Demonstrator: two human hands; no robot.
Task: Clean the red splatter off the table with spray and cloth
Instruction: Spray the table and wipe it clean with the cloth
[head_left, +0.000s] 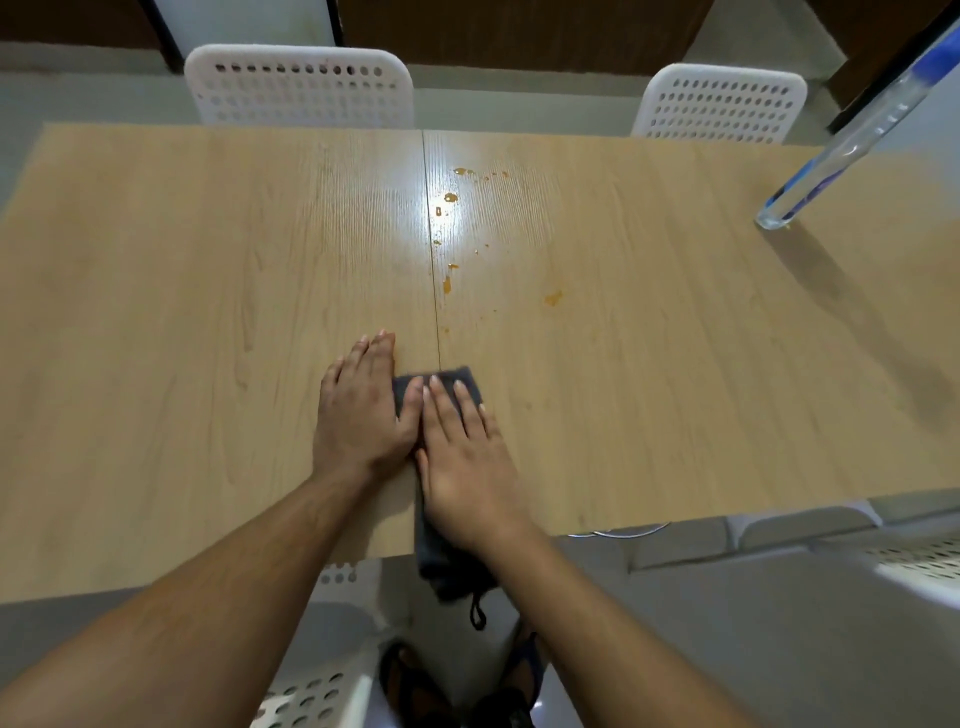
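Prep step: both hands flat, fingers straight, left hand (361, 402) and right hand (460, 452) pressing cloth (453, 376) at near table (156, 312) edge; splatter (449, 241) unwiped ahead, spray (852, 137) far right; next likely fetch spray.

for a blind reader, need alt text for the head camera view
Both hands, left hand and right hand, press a dark cloth flat on a wooden table; orange-red splatter lies beyond it and a clear spray bottle stands far right.
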